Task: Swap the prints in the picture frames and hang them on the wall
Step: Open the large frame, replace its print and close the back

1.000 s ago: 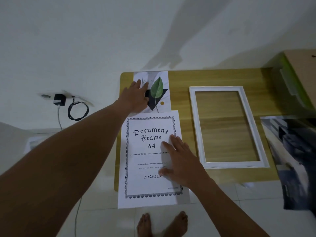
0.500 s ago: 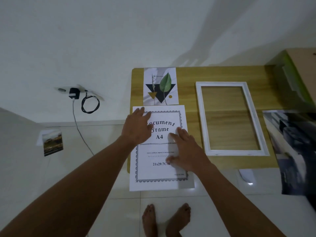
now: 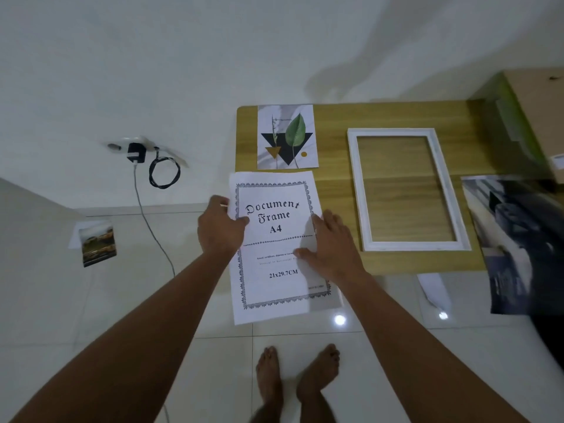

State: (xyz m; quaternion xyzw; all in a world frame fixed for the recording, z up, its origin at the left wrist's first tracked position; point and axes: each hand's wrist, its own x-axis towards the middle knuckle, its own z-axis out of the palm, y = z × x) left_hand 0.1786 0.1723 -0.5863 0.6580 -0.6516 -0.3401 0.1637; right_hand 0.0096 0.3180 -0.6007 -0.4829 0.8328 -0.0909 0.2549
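A white "Document Frame A4" sheet [image 3: 279, 264] lies half on the wooden table [image 3: 335, 184], its near half hanging past the front edge. My left hand [image 3: 220, 229] grips its left edge, thumb on top. My right hand [image 3: 331, 248] lies flat on its right side, fingers straight. Behind the sheet lies a leaf print [image 3: 286, 137]. To the right, an empty white picture frame [image 3: 406, 190] lies flat on the table. A dark photo print [image 3: 518, 242] hangs over the table's right end.
A cardboard box [image 3: 537, 111] with a green side stands at the back right. On the tiled floor to the left lie a small landscape photo [image 3: 98, 244] and a black charger with cable [image 3: 152, 166]. My bare feet [image 3: 297, 380] stand below the table's edge.
My left hand came back from the leaf print to the A4 sheet's left edge and took hold of it. My right hand slid toward the sheet's right edge. The camera view drew back.
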